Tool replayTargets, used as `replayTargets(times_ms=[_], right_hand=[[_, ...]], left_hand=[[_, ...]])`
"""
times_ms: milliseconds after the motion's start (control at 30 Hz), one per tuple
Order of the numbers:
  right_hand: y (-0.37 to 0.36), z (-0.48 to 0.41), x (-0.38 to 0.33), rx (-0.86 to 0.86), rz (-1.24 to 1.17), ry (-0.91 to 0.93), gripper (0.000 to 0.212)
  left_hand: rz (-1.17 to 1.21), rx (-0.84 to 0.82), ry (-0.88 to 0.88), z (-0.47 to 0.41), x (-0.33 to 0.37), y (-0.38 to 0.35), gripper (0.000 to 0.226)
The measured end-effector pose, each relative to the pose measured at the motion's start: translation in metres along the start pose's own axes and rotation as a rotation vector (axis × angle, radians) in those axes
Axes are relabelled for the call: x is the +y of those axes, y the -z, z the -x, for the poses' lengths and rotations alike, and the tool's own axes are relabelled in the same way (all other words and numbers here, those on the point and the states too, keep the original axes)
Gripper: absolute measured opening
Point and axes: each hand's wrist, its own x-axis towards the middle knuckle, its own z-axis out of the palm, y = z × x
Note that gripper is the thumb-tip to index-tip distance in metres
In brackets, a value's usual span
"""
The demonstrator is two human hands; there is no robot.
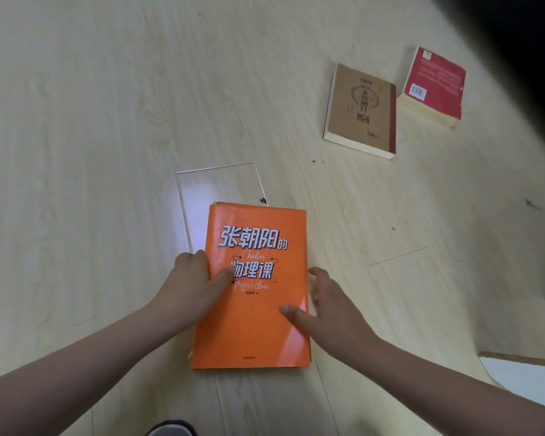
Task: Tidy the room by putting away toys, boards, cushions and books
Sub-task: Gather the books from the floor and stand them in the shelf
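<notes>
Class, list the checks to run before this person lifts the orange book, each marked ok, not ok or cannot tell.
1. Left hand grips the left edge of the orange paperback book: ok.
2. Right hand grips right edge: not ok, only touching.
3. Book closed, flat on pale wooden floor: ok.
4. Brown paperback book and red paperback book lie apart from it: ok.
5. Where it goes: cannot tell.

The floor [107, 121] was pale wood-grain planks, their seams running diagonally. A glossy patch of reflected light [217, 190] lay on one plank. Small dark specks [317, 161] dotted the boards. A white panel [526, 372] with a wooden edge sat lower right; the upper right corner was dark.
</notes>
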Motion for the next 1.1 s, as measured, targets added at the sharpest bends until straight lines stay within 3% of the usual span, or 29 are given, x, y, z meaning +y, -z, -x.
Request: replayTargets(times_ms=[133, 267, 333, 433, 500, 600, 733, 833, 1000, 1100], right_hand=[[0.002, -0.012, -0.013, -0.044, -0.329, -0.156, 0.054], [-0.003, -0.028, -0.015, -0.015, -0.637, -0.340, 0.071], [-0.002, -0.033, -0.011, -0.021, -0.762, -0.431, 0.070], [0.006, -0.036, -0.007, -0.088, -0.862, -0.466, 0.038], [0.009, -0.034, -0.006, -0.104, -0.908, -0.461, 0.030], [0.011, -0.032, -0.005, -0.124, -0.945, -0.425, 0.019], [0.020, -0.023, 0.002, -0.082, -0.938, -0.406, 0.045], [0.037, -0.004, 0.009, -0.012, -0.982, -0.368, 0.055], [0.090, 0.036, 0.027, 0.134, -1.039, -0.237, 0.040], [0.130, 0.055, 0.032, 0.265, -1.042, -0.176, 0.041]], left_hand=[[0.247, 0.040, 0.095, -0.003, 0.004, -0.003, 0.032], [0.454, 0.063, 0.218, -0.007, 0.004, 0.003, 0.037], [0.549, 0.038, 0.260, -0.010, 0.003, 0.006, 0.037], [0.708, -0.057, 0.333, -0.013, 0.003, 0.008, 0.042], [0.804, -0.136, 0.367, -0.013, 0.005, 0.005, 0.044], [0.827, -0.167, 0.342, -0.008, 0.008, -0.001, 0.043], [0.789, -0.170, 0.248, -0.002, 0.025, -0.001, 0.061], [0.758, -0.189, 0.179, 0.002, 0.053, 0.002, 0.060], [0.659, -0.285, 0.024, 0.020, 0.119, 0.007, 0.071], [0.658, -0.280, -0.050, 0.031, 0.160, 0.007, 0.062]])
